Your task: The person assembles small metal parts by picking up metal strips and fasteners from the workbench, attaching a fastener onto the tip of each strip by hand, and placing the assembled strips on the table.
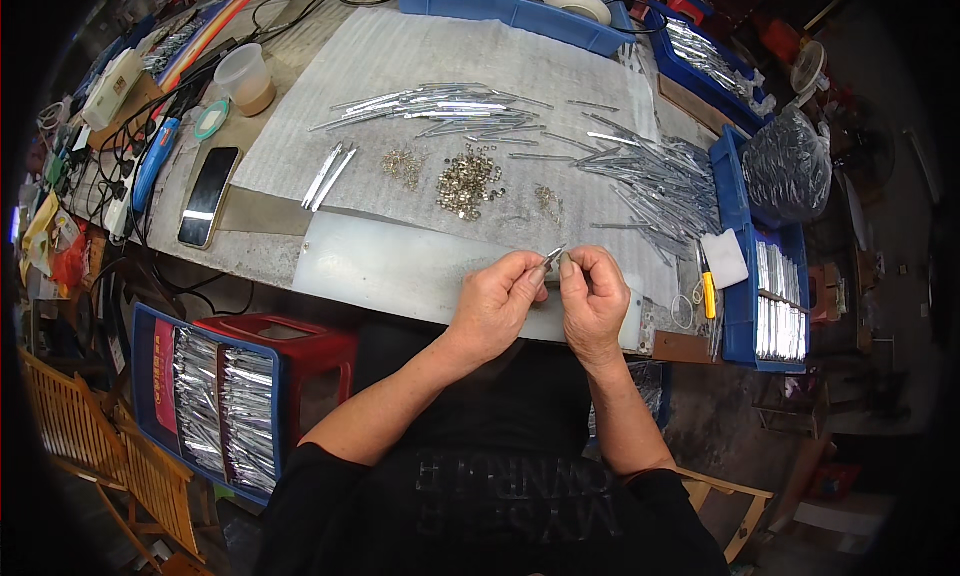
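Over the near edge of the worktable, my left hand [498, 301] is closed on a slim silver metal strip [553, 255], whose tip pokes out past the thumb. My right hand [596, 301] pinches close beside that tip; what its fingers hold, if anything, is too small to make out. Beneath both hands lies a whitish plastic board [385, 266]. Beyond it sits a pile of small brass-coloured metal pieces [466, 184], flanked by two little heaps of tiny fittings [403, 167]. Loose silver strips [435, 106] lie farther back, and a larger heap of strips [655, 186] spreads to the right.
A phone [209, 198], a plastic cup [245, 80] and cables stand at the left. Blue bins [740, 191] line the right edge, near a yellow-handled tool [709, 294]. One blue crate [150, 376] of strips rests by a red stool [325, 348] at lower left.
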Demonstrator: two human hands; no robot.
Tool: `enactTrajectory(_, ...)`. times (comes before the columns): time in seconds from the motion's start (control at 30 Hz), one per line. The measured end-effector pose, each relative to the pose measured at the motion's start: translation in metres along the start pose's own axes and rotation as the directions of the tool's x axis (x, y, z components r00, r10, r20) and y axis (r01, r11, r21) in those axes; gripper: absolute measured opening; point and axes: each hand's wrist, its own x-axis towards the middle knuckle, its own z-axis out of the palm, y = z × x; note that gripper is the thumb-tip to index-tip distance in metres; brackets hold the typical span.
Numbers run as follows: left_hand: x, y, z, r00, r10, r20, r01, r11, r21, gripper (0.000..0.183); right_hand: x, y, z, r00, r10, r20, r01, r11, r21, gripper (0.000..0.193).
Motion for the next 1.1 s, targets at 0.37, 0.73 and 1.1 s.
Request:
enactTrajectory(0.37, -0.0035, 0.0012, 0.0015, 0.996, -0.091, 0.018, 0.092, 0.993, -0.068, 0.015, -0.0045, 0.0036, 0.0036, 0.993, -0.110, -0.036, 0.106, 0.990, -0.092, 0.003)
enactTrajectory(0.73, -0.0048, -0.0064, 0.0034, 0.999, 0.042, -0.014, -0.042, 0.999, -0.007, 0.015, -0.0083, 0.0021, 0.0057, 1.000, 0.025, 0.001, -0.025, 0.999, -0.033, 0.003)
enactTrajectory(1.1, -0.0055, -0.0054, -0.0022, 0.990, 0.116, -0.076, -0.103, 0.983, 0.154, 0.014, -0.0070, 0.0085, 0.0050, 0.926, 0.321, 0.200, -0.371, 0.873, 0.317, 0.010)
